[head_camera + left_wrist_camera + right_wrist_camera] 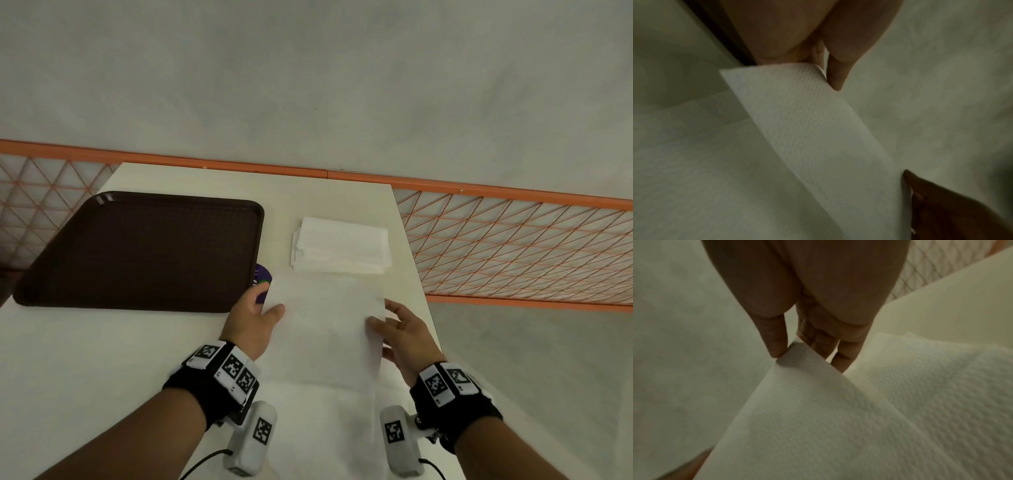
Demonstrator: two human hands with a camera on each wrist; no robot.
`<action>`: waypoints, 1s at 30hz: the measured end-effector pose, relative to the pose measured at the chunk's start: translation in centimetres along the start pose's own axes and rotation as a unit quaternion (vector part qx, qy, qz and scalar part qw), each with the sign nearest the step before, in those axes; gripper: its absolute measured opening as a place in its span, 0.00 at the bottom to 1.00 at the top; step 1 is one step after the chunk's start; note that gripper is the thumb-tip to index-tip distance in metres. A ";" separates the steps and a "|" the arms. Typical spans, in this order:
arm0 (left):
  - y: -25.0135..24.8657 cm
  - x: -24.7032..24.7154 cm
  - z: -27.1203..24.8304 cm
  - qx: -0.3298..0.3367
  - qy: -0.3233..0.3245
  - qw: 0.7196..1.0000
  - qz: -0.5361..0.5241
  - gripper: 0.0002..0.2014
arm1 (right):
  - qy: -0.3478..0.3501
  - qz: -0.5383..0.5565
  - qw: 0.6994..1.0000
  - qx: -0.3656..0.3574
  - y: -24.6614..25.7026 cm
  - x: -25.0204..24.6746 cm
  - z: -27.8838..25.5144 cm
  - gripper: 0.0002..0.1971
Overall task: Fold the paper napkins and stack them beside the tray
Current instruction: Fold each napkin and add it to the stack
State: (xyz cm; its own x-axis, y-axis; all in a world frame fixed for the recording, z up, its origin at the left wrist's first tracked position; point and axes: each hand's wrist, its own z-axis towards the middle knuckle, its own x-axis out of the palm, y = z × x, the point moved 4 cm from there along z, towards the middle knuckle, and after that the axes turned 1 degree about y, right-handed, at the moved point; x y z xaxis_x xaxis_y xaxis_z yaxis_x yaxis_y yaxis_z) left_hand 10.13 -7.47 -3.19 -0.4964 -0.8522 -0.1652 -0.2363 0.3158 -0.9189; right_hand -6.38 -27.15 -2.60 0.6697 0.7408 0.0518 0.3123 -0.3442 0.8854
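Observation:
A white paper napkin (pixel 325 315) is lifted above the white table between both hands. My left hand (pixel 255 317) pinches its left edge between thumb and fingers, and the left wrist view shows the textured napkin (pixel 818 129) under the thumb. My right hand (pixel 399 330) pinches the right edge, the thumb on top of the napkin (pixel 818 418). A stack of folded white napkins (pixel 340 250) lies on the table just beyond, to the right of the dark brown tray (pixel 144 250).
The table (pixel 102 359) ends at its right edge (pixel 416 274) close to my right hand. An orange mesh railing (pixel 513 246) runs behind and to the right. A purple sticker (pixel 262 279) peeks out between tray and napkin.

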 end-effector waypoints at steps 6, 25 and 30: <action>-1.8 -0.2 -0.1 0.059 0.044 0.997 0.021 0.27 | 0.021 -0.081 0.992 -0.097 2.1 0.4 -0.3 0.32; -4.4 -1.1 -0.8 0.186 -0.023 0.964 0.188 0.06 | -0.070 -0.354 0.904 -0.229 5.7 -0.6 -1.3 0.09; -5.4 -1.1 -0.4 0.174 0.017 0.976 0.126 0.04 | -0.027 -0.238 0.951 -0.194 6.0 -1.2 -1.3 0.03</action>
State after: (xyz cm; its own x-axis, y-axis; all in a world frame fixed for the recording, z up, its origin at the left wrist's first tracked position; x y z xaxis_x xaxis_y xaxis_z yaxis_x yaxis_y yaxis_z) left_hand 11.60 -8.09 2.06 -0.5317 -0.7489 -0.3954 0.1924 0.3479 -0.9176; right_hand -6.16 -29.32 3.25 0.5510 0.7256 -0.4122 0.3235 0.2696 0.9070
